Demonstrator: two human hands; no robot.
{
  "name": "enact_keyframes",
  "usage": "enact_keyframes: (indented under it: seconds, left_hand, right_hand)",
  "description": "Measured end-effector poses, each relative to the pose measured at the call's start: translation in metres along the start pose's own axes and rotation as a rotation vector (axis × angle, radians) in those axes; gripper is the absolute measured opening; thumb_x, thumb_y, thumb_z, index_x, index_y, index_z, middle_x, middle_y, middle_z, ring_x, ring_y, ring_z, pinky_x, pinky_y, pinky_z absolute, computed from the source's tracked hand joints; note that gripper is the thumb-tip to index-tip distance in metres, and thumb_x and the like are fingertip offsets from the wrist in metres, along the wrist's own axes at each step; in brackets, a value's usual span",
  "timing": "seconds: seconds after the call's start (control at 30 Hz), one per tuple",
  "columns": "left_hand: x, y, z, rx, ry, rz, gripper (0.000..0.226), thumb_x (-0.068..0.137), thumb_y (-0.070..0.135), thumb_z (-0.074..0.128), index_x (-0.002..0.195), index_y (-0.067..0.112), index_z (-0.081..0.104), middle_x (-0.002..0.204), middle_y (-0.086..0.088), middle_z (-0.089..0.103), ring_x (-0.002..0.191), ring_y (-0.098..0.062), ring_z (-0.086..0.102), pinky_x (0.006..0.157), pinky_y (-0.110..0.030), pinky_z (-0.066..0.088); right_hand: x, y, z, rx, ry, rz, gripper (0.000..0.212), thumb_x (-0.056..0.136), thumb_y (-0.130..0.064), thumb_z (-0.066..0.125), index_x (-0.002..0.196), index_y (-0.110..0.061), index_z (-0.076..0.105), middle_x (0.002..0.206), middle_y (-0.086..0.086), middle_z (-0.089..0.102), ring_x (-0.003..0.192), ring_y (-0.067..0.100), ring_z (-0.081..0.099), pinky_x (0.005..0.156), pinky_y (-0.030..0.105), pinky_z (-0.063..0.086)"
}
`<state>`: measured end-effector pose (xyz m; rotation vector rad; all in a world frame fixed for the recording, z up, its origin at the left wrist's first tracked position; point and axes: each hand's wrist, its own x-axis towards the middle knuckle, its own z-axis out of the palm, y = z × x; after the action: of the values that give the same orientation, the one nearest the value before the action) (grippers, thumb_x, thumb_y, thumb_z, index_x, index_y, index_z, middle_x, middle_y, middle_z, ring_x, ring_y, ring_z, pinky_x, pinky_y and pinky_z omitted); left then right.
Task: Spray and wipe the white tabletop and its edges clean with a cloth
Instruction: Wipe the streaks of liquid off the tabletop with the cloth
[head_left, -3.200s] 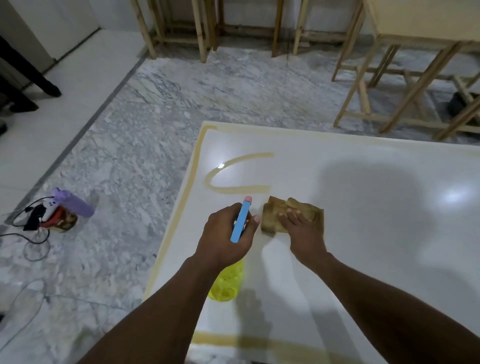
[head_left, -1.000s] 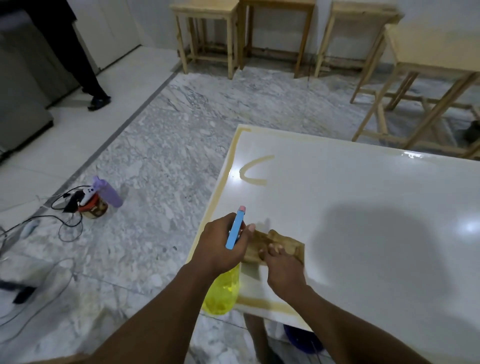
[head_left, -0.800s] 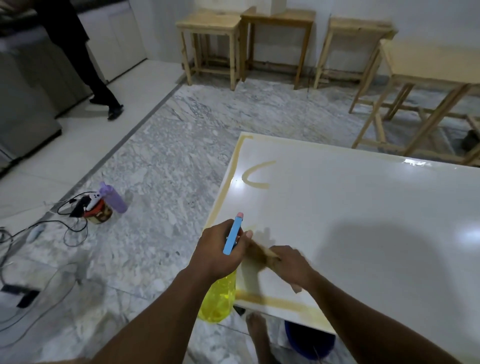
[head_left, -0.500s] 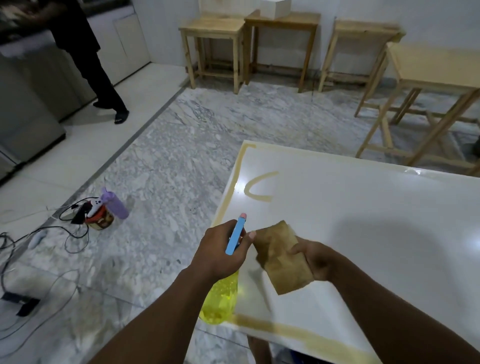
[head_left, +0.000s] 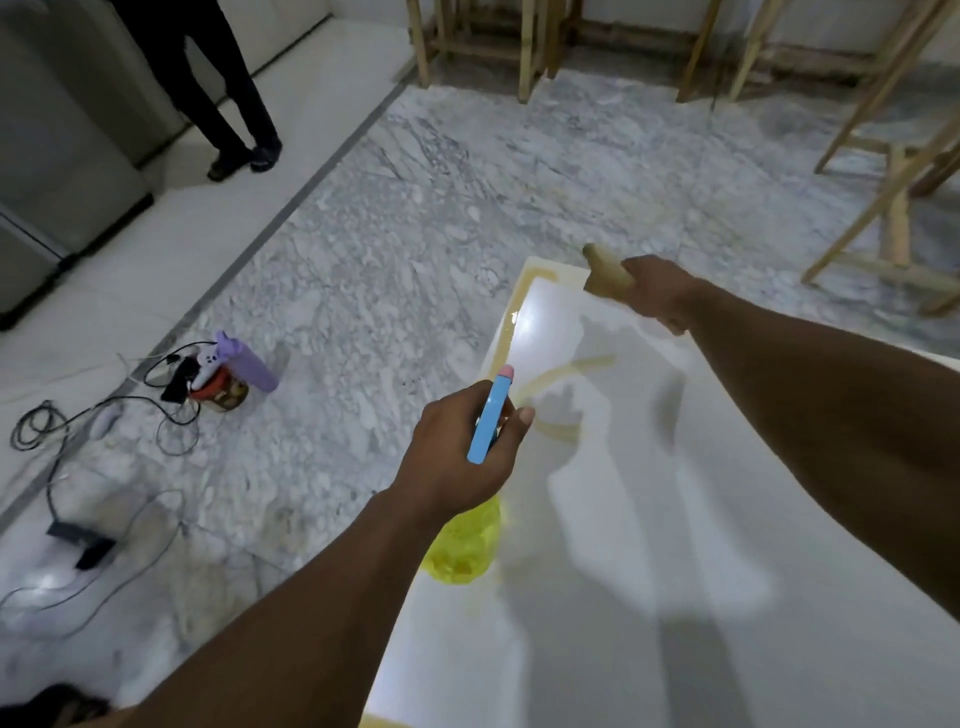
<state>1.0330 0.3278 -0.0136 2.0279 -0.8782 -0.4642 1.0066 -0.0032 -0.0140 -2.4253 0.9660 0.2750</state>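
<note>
The white tabletop (head_left: 675, 519) fills the lower right, with a yellowish band along its left edge and a curved yellowish streak (head_left: 550, 384) near the far left corner. My left hand (head_left: 462, 452) grips a spray bottle with a blue head (head_left: 491, 415) and a yellow body (head_left: 462, 551) over the table's left edge. My right hand (head_left: 660, 291) holds the bunched tan cloth (head_left: 605, 273) at the table's far edge, near the far left corner.
A marble floor surrounds the table. A purple bottle (head_left: 249, 361), a red-lidded jar and tangled cables (head_left: 78, 431) lie on the floor to the left. A person's legs (head_left: 228, 93) stand at the far left. Wooden stools and tables (head_left: 883, 208) line the back and right.
My right hand lifted the cloth from the near left part of the tabletop and carried it to the far edge near the corner. My left hand has kept hold of the spray bottle.
</note>
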Motion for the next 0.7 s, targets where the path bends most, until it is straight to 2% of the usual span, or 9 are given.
enact_keyframes:
  seconds: [0.07, 0.13, 0.2, 0.27, 0.37, 0.4, 0.5, 0.57, 0.7]
  left_hand:
    - [0.005, -0.008, -0.002, 0.006, 0.011, -0.015, 0.037, 0.096, 0.052, 0.065, 0.083, 0.018, 0.058, 0.074, -0.010, 0.068, 0.063, -0.031, 0.071, 0.063, -0.052, 0.062]
    - [0.006, -0.017, -0.004, 0.017, 0.015, -0.025, 0.037, 0.096, 0.052, 0.065, 0.083, 0.018, 0.058, 0.071, -0.010, 0.067, 0.061, -0.030, 0.070, 0.062, -0.052, 0.062]
    - [0.003, -0.025, -0.007, 0.027, 0.025, -0.031, 0.035, 0.097, 0.050, 0.065, 0.082, 0.019, 0.058, 0.067, -0.010, 0.064, 0.059, -0.030, 0.069, 0.061, -0.052, 0.061]
    - [-0.004, -0.031, -0.009, 0.027, 0.034, -0.041, 0.034, 0.098, 0.048, 0.066, 0.081, 0.020, 0.056, 0.066, -0.010, 0.064, 0.058, -0.030, 0.069, 0.061, -0.052, 0.061]
    - [-0.018, -0.037, -0.012, 0.013, 0.044, -0.058, 0.034, 0.097, 0.049, 0.066, 0.082, 0.020, 0.057, 0.069, -0.011, 0.066, 0.061, -0.030, 0.071, 0.062, -0.052, 0.062]
    - [-0.024, -0.037, -0.014, -0.001, 0.048, -0.066, 0.034, 0.097, 0.050, 0.065, 0.082, 0.020, 0.058, 0.071, -0.011, 0.067, 0.062, -0.030, 0.071, 0.063, -0.052, 0.063]
    - [-0.046, -0.037, -0.022, -0.001, 0.067, -0.062, 0.034, 0.097, 0.048, 0.067, 0.082, 0.019, 0.059, 0.071, -0.011, 0.067, 0.062, -0.030, 0.071, 0.065, -0.053, 0.062]
    - [-0.067, -0.036, -0.030, 0.007, 0.077, -0.051, 0.033, 0.097, 0.046, 0.069, 0.082, 0.020, 0.058, 0.070, -0.010, 0.067, 0.061, -0.030, 0.071, 0.064, -0.054, 0.062]
    - [-0.118, -0.034, -0.049, 0.007, 0.093, -0.021, 0.034, 0.096, 0.048, 0.068, 0.081, 0.019, 0.059, 0.068, -0.009, 0.066, 0.061, -0.029, 0.071, 0.063, -0.053, 0.062]
  right_hand:
    - [0.026, 0.011, 0.023, -0.094, 0.027, -0.016, 0.032, 0.086, -0.009, 0.048, 0.115, -0.017, 0.060, 0.120, 0.014, 0.063, 0.101, 0.034, 0.060, 0.084, 0.037, 0.047]
    - [0.033, 0.021, 0.062, -0.117, -0.004, 0.026, 0.045, 0.084, -0.011, 0.045, 0.125, -0.026, 0.057, 0.129, 0.009, 0.058, 0.109, 0.034, 0.058, 0.096, 0.047, 0.047]
    - [0.023, 0.021, 0.099, -0.160, 0.017, 0.058, 0.051, 0.089, -0.009, 0.045, 0.137, -0.027, 0.050, 0.143, 0.004, 0.048, 0.128, 0.035, 0.050, 0.106, 0.052, 0.040]
    - [0.005, 0.017, 0.127, -0.226, 0.116, 0.045, 0.052, 0.093, -0.004, 0.043, 0.142, -0.022, 0.044, 0.153, 0.004, 0.040, 0.142, 0.034, 0.037, 0.112, 0.056, 0.031]
    - [-0.025, 0.015, 0.156, -0.336, 0.159, 0.001, 0.057, 0.091, -0.003, 0.041, 0.144, -0.024, 0.040, 0.159, -0.001, 0.032, 0.149, 0.028, 0.025, 0.113, 0.064, 0.018]
    - [-0.037, 0.013, 0.164, -0.376, 0.166, -0.016, 0.059, 0.089, -0.004, 0.041, 0.144, -0.024, 0.039, 0.159, -0.002, 0.031, 0.149, 0.027, 0.025, 0.113, 0.065, 0.018]
    - [-0.081, 0.002, 0.193, -0.399, 0.135, -0.073, 0.060, 0.090, -0.007, 0.042, 0.147, -0.022, 0.035, 0.161, -0.003, 0.028, 0.149, 0.029, 0.026, 0.110, 0.054, 0.031]
    - [-0.121, -0.009, 0.220, -0.375, 0.099, -0.093, 0.060, 0.093, -0.007, 0.041, 0.151, -0.021, 0.032, 0.163, -0.002, 0.026, 0.150, 0.033, 0.023, 0.110, 0.052, 0.037]
    - [-0.218, -0.037, 0.276, -0.377, 0.041, -0.090, 0.063, 0.097, -0.008, 0.035, 0.157, -0.023, 0.021, 0.166, -0.001, 0.016, 0.153, 0.034, 0.013, 0.118, 0.056, 0.023]
